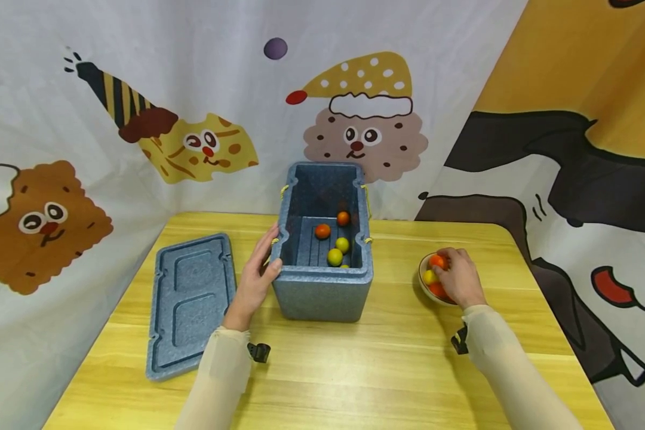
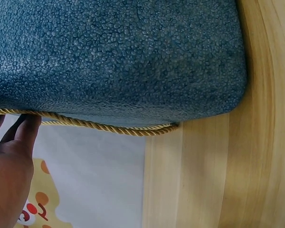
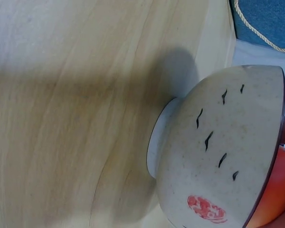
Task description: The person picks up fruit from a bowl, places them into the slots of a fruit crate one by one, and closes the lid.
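My left hand (image 1: pixel 255 286) rests on the left rim of a blue-grey speckled foam box (image 1: pixel 322 298), its thumb over the near corner. In the left wrist view its fingers (image 2: pixel 26 130) touch the box wall beside a twisted yellow rope (image 2: pixel 109 127). Inside the box lie a red tomato (image 1: pixel 322 232), another red one (image 1: pixel 343 218) and several small yellow tomatoes (image 1: pixel 335 257). My right hand (image 1: pixel 462 280) reaches into a cream bowl (image 3: pixel 218 152) of red and yellow tomatoes. Its thumb and fingers pinch an orange-red tomato (image 1: pixel 438 261) at the bowl's far side.
The box's blue-grey lid (image 1: pixel 193 286) lies flat on the wooden table (image 1: pixel 398 370), left of the box. A cartoon-printed cloth (image 1: pixel 220 71) hangs right behind the table's back edge. The bowl stands to the right of the box.
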Demonstrator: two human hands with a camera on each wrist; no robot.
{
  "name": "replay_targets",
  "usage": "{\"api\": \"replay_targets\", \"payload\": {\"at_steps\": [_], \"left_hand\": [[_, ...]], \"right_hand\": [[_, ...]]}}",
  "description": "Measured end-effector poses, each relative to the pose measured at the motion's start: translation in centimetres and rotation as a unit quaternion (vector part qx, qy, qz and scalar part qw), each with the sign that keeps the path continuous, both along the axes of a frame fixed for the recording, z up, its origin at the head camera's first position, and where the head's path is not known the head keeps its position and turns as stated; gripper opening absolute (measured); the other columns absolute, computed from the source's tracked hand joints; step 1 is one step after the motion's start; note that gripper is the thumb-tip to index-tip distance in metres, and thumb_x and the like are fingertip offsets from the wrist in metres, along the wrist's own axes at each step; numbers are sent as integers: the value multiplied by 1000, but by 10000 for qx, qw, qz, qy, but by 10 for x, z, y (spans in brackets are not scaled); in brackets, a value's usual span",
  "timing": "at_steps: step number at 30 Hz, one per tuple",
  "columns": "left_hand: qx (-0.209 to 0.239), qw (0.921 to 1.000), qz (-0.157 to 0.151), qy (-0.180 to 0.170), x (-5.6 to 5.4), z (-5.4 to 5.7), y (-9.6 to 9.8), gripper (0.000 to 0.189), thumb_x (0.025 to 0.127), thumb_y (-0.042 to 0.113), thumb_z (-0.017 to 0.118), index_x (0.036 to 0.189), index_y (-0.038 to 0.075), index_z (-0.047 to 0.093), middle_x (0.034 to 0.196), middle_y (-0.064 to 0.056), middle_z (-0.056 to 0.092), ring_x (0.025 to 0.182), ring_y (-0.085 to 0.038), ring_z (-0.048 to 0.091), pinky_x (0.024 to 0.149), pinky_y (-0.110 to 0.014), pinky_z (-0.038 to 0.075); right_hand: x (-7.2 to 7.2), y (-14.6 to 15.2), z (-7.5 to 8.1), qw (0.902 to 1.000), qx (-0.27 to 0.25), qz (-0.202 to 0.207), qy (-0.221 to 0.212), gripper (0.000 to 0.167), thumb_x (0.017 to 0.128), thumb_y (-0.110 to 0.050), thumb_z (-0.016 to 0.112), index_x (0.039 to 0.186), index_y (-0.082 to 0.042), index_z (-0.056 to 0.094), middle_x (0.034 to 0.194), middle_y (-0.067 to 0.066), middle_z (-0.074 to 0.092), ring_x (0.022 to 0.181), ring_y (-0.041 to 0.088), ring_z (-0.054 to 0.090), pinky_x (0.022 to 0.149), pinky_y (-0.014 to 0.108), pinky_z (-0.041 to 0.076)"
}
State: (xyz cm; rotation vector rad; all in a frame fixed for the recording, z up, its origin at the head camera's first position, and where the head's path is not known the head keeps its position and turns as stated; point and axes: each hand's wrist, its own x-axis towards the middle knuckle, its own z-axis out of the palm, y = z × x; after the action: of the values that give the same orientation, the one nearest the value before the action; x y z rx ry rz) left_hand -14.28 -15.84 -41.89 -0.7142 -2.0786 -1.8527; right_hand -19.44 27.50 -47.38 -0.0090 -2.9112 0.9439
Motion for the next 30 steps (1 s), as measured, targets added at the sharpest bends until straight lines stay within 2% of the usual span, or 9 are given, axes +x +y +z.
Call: {"api": "replay_targets", "payload": {"at_steps": [7, 15, 19, 25, 30], "left_hand": [[-41, 10000, 13, -78, 1, 0, 0, 53, 99, 0, 48, 149, -10, 30, 156, -25, 23, 145, -33, 19, 112, -51, 19], [-18, 10000, -38, -5, -1, 0, 0, 54, 100, 1, 49, 148, -12, 30, 155, -28, 23, 144, -35, 19, 112, -54, 18], [2, 10000, -39, 21, -2, 0, 0, 53, 100, 2, 50, 148, -12, 30, 155, -28, 23, 144, -36, 19, 113, -51, 19], [15, 10000, -34, 22, -1, -1, -1, 53, 101, 4, 49, 148, -12, 30, 155, -28, 23, 144, -35, 19, 113, -37, 21], [-2, 10000, -21, -4, -1, -1, -1, 53, 102, 7, 50, 148, -11, 31, 156, -27, 23, 145, -35, 19, 114, -40, 21]], "right_hand": [[0, -1, 0, 10000, -11, 53, -27, 39, 94, -10, 65, 128, 5, 55, 124, 28, 46, 110, 46, 48, 96, 61, 37], [1, 2, 1, 9999, -94, 90, 50, 38, 94, -10, 65, 128, 4, 56, 121, 26, 48, 108, 45, 49, 94, 59, 39], [2, 3, 2, 9998, -78, 141, 95, 38, 94, -11, 65, 128, 4, 56, 121, 26, 48, 108, 45, 50, 93, 59, 40], [2, 4, 4, 9998, -100, 134, 129, 37, 94, -12, 65, 127, 4, 56, 121, 26, 48, 108, 44, 50, 93, 59, 40], [4, 4, 9, 9996, -145, 150, 200, 39, 95, -13, 65, 128, 4, 56, 120, 26, 49, 107, 44, 50, 92, 59, 40]]}}
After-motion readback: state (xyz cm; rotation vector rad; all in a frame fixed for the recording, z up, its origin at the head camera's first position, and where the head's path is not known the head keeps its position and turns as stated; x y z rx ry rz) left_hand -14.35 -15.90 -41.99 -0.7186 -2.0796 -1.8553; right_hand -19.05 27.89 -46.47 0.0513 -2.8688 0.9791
